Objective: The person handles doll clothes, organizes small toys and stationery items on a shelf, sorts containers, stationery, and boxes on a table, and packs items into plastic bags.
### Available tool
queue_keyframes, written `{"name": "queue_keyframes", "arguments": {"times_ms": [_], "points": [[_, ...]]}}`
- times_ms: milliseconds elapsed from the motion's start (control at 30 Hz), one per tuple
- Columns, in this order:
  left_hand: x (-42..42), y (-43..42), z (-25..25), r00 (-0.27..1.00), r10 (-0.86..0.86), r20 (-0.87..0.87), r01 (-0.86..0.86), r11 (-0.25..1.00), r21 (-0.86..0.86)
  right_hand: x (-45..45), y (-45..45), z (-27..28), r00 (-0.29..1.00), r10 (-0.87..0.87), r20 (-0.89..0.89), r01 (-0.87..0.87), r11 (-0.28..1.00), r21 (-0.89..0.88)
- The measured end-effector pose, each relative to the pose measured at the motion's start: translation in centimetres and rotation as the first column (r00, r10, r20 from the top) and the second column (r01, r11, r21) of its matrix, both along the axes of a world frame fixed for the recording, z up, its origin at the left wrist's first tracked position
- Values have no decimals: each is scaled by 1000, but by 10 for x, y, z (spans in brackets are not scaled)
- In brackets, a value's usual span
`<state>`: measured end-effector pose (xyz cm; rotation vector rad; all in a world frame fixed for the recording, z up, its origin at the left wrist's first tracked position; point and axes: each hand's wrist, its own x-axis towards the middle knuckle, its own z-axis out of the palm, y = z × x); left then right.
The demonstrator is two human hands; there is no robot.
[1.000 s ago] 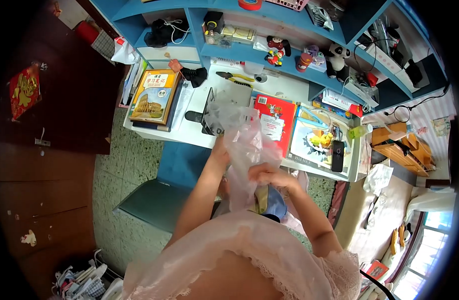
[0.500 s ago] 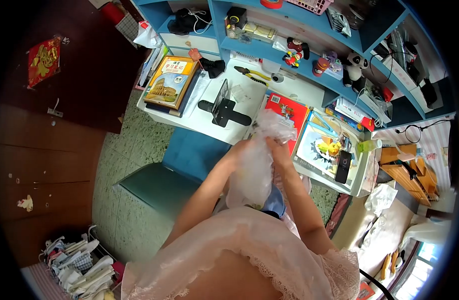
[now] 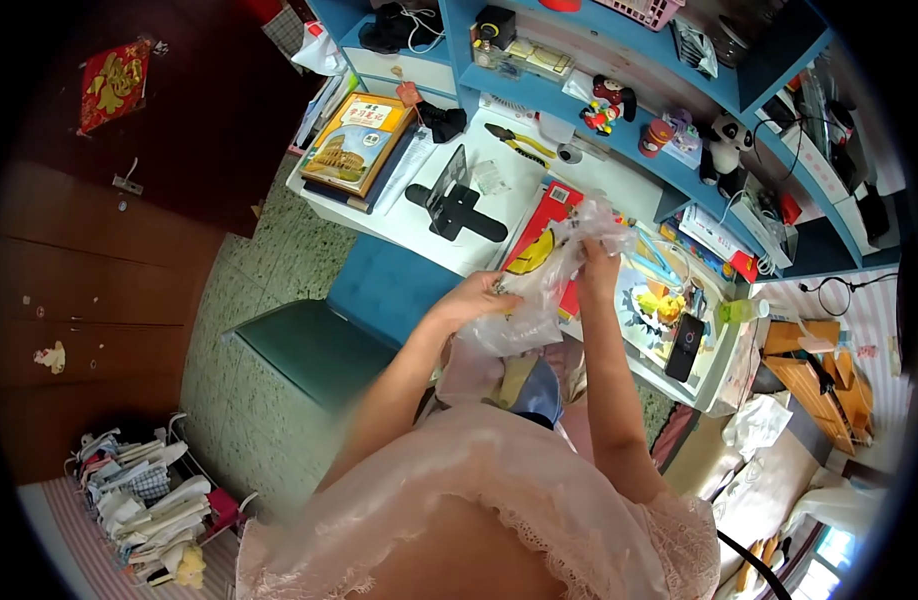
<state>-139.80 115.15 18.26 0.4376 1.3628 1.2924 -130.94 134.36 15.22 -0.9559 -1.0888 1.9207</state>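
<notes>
A crumpled, translucent plastic bag (image 3: 539,315) hangs between my two hands in front of the desk. My left hand (image 3: 476,300) pinches its lower left side. My right hand (image 3: 598,265) is closed round the gathered upper part at the right. Something yellow with dark marks (image 3: 532,252) shows at the bag's upper left; I cannot tell whether it is inside. Behind the bag lies a red book (image 3: 557,205), partly hidden. Below the bag, blue and yellowish cloth (image 3: 541,393) shows near my lap.
On the white desk (image 3: 459,258) stand a black phone stand (image 3: 457,205), pliers (image 3: 520,143), a book stack (image 3: 354,145) and a tray holding a black phone (image 3: 685,347). A blue-green chair (image 3: 379,290) is at the left. Blue shelves (image 3: 579,105) rise behind.
My right hand has moved up and right with the bag's gathered end, and the bag spreads wider between my hands. The yellow shape has come into view. The camera view has shifted.
</notes>
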Motion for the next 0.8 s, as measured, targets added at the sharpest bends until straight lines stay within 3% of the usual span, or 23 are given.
{"name": "queue_keyframes", "arguments": {"times_ms": [100,167,200,233,267,333,367,400,433,467,533,600,633,700,733,800], "points": [[0,-3,-1,999,24,-43,-23,999,25,4,3,-14,1000,29,-4,-29,999,-40],[5,-3,-3,959,261,-115,-230,946,228,5,1,-24,998,67,21,-66,997,-32],[6,-4,-2,958,262,-114,-232,946,228,3,-2,-30,949,256,183,-272,960,67],[6,-7,-1,928,368,63,-373,903,213,1,-6,-36,842,408,354,-475,870,127],[4,-10,0,856,460,235,-503,847,172,4,-20,-27,763,616,196,-640,762,98],[-4,-15,-7,855,462,235,-509,834,213,-8,-24,-30,522,640,564,-848,462,260],[-9,-19,-12,838,511,191,-541,825,166,-15,-23,-38,282,756,591,-959,211,189],[-12,-20,-10,818,558,144,-574,810,121,-25,-21,-29,158,771,616,-982,58,178],[-12,-23,-9,734,642,220,-674,728,123,-36,-18,-19,38,772,635,-981,-94,172],[-19,-30,-18,733,645,218,-675,728,117,-47,-14,7,117,874,472,-985,41,169],[-39,-55,-58,715,588,377,-679,712,179,-74,-4,-1,473,831,293,-877,477,64],[-50,-66,-76,699,572,429,-687,703,182,-113,12,-52,701,594,396,-706,494,508],[-49,-70,-69,664,611,431,-714,690,121,-129,11,-71,702,595,392,-705,499,505],[-51,-79,-69,633,644,429,-733,677,65,-154,9,-93,703,180,688,-707,279,650],[-53,-84,-73,615,644,455,-733,679,30,-164,7,-99,707,175,685,-702,283,653],[-57,-96,-79,604,640,475,-727,686,1,-187,0,-108,555,13,831,-794,306,525]]}}
